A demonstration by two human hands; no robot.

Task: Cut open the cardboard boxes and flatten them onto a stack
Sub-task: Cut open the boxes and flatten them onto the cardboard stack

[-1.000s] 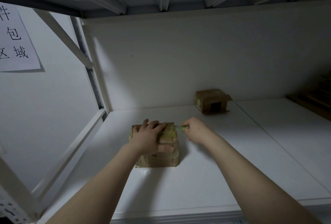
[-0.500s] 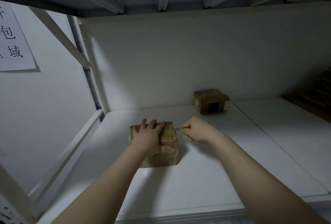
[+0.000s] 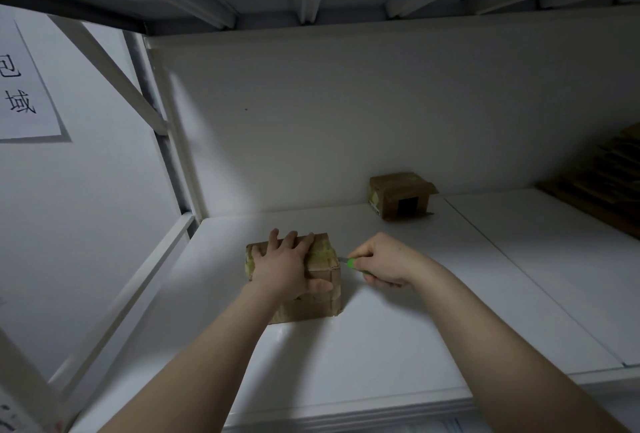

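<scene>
cutting the box (image 3: 320, 254) on the shelf (image 3: 381, 335)
left grip (image 3: 287, 268), released, presses on top; right grip (image 3: 384, 261) grasps the knife (image 3: 351, 263) at the box's right edge. better keep the blade shallow, away from the thumb.

left hand (image 3: 287, 270) pressed flat on box (image 3: 311, 309) top | right hand (image 3: 384, 261) grips green knife (image 3: 350, 262), blade at box's upper right edge | second box (image 3: 398, 195) behind-right of box | cardboard stack (image 3: 602, 187) far right of box | all on shelf (image 3: 381, 346)
</scene>
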